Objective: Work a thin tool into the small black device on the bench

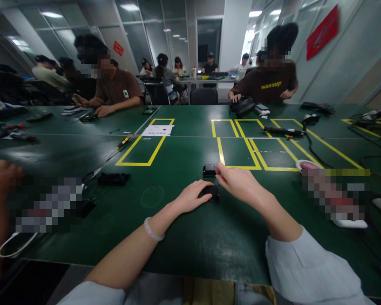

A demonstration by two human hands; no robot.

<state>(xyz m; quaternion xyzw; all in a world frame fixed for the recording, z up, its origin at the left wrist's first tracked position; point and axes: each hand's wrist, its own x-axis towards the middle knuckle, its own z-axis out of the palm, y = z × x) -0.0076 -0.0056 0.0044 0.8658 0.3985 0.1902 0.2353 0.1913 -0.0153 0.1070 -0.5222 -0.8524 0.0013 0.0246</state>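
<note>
Near the middle of the green table (pixel 178 241), my left hand (pixel 193 195) holds a small dark part (pixel 213 193) against the surface, thumb and fingers round its left side. Just above and to the right, my right hand (pixel 230 180) is closed in a pinch at the right edge of a small black box (pixel 209 170). Whatever lies between its fingertips is too small to make out. The black box lies flat behind the dark part, with a narrow space between the two.
A black strip-like part (pixel 113 178) lies to the left, near a yellow-handled screwdriver (pixel 123 143). Yellow tape rectangles (pixel 133 164) mark the table. A blurred object with a white edge (pixel 349 223) is at right. Two people sit opposite; another person's hand (pixel 3 176) is at far left.
</note>
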